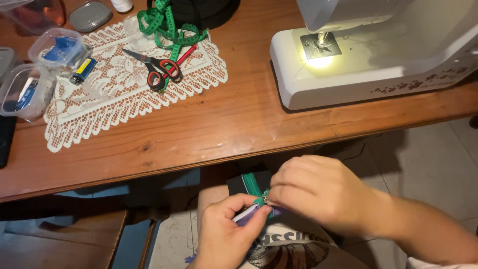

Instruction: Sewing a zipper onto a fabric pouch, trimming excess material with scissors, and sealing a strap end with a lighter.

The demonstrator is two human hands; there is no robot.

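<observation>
A green zipper (254,183) lies in the person's lap, below the edge of the bench (239,124). The right hand (318,192) pinches its small metal slider (265,199), fingers clenched on it. The left hand (226,234) grips the zipper's lower end against a pale purple strip. The tape looks soft, light and floppy, best held close beside the slider. On the bench sit a white sewing machine (378,60), a lace mat (124,84), scissors (157,67) and a green measuring tape (167,22).
</observation>
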